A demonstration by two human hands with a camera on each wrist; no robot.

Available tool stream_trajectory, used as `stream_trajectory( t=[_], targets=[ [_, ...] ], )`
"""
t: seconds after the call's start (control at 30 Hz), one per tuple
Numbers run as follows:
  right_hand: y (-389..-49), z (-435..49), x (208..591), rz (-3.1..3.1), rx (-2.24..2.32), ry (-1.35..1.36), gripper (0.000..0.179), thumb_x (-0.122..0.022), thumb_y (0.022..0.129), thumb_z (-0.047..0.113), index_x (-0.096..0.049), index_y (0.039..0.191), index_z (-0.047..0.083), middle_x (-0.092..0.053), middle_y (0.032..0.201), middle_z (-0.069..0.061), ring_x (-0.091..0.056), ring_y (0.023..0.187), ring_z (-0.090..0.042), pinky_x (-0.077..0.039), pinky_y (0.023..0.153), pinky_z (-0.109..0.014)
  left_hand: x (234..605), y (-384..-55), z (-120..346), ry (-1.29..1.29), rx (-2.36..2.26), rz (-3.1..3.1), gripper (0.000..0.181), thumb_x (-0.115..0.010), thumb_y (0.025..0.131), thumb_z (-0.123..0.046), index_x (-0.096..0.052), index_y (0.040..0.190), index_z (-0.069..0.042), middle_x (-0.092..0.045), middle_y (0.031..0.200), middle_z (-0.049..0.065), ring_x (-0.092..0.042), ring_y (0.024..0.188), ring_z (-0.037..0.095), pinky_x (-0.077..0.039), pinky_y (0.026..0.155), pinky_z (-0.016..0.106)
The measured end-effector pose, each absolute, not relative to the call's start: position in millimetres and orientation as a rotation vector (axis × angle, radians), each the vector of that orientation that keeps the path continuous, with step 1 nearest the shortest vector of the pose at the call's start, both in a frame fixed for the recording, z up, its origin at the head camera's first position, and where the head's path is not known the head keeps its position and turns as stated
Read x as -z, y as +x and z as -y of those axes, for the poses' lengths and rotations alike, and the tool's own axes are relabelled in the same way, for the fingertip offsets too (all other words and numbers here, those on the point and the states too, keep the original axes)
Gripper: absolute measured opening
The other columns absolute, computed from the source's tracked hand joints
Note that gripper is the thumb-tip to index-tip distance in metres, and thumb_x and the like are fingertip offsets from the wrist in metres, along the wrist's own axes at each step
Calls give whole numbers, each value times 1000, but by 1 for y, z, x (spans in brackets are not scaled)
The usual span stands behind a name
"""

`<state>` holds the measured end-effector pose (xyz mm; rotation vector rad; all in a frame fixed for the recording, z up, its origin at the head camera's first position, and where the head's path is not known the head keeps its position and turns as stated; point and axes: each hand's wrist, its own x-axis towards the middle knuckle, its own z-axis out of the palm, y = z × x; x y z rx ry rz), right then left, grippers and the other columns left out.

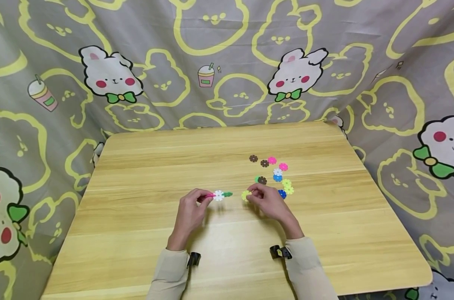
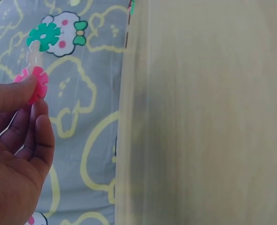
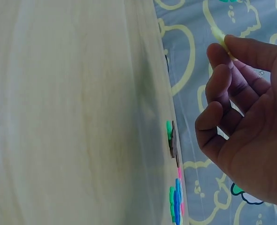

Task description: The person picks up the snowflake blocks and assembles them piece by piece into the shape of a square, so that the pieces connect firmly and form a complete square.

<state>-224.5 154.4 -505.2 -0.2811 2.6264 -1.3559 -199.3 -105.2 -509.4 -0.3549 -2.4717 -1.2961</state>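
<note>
I've a lt. wood-grain tbl (image 1: 129, 233) in front of me, grain running w/ its far edge, near R corner rounded. Grey curtain (image 1: 155, 33) hangs past the far, L & R edges, yellow outlines (image 1: 204, 52) all over. Beyond the far edge I see 2 white rabbits (image 1: 111, 79) w/ green bows (image 1: 122, 97), pink cup (image 1: 206, 78) btwn; 2nd cup (image 1: 44, 96) past far L corner.
</note>
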Motion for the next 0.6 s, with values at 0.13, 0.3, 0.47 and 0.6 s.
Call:
stream_trajectory(
  t=[0.13, 0.3, 0.47, 0.6],
  targets=[
    [-224, -151, 503, -2595, 1403, -292, 19, -71, 88, 21, -66, 106, 15, -66, 84, 1, -58, 72, -13, -49, 65, -24, 509, -199, 105, -356, 1304, 2468, 4, -72, 85, -7, -72, 89, -7, -69, 83, 2, -61, 72, 10, -53, 67, 22],
    [-224, -147, 502, -2524, 1464, -302, 19, -69, 89, 20, -66, 107, 14, -65, 82, -1, -58, 72, -19, -47, 64, -25, 507, -198, 105, -332, 1328, 2492, 3, -72, 87, -8, -72, 89, -7, -69, 83, 2, -61, 73, 10, -53, 67, 23],
    [-225, -144, 501, -2500, 1483, -301, 17, -68, 90, 20, -66, 107, 17, -64, 81, -1, -57, 71, -18, -47, 65, -25, 507, -198, 104, -332, 1321, 2498, 4, -71, 87, -9, -72, 90, -7, -69, 84, 2, -61, 73, 9, -53, 67, 23],
    [-225, -142, 501, -2490, 1506, -317, 18, -68, 91, 20, -66, 108, 15, -64, 80, -1, -58, 71, -20, -47, 65, -24, 507, -198, 104, -341, 1316, 2488, 4, -72, 86, -9, -72, 90, -6, -69, 84, 3, -61, 74, 10, -54, 68, 23]
  ],
)
